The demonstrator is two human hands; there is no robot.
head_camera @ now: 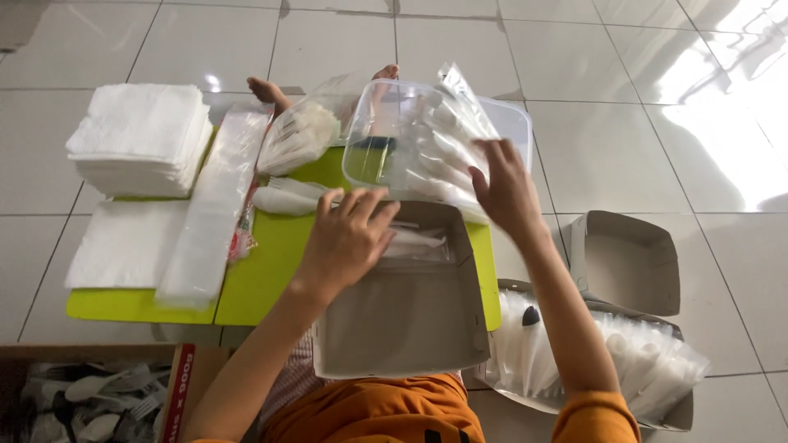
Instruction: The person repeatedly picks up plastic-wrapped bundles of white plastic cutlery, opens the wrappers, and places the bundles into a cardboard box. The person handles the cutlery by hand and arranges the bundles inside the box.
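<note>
Left hand (349,238) hovering, fingers spread and holding nothing, over open cardboard box (406,303) on green desk (271,271). Right hand (505,193) at one o'clock, fingers loosely open, pressing clear plastic container (394,139). Packing looking barely begun: one wrapped packet (414,244) in box, sachet stock (591,357) waiting at four o'clock.

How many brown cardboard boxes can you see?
3. One open box lies under the hands on the green table, one empty box sits on the floor at right, one below it holds plastic packets. More may be hidden.
</note>
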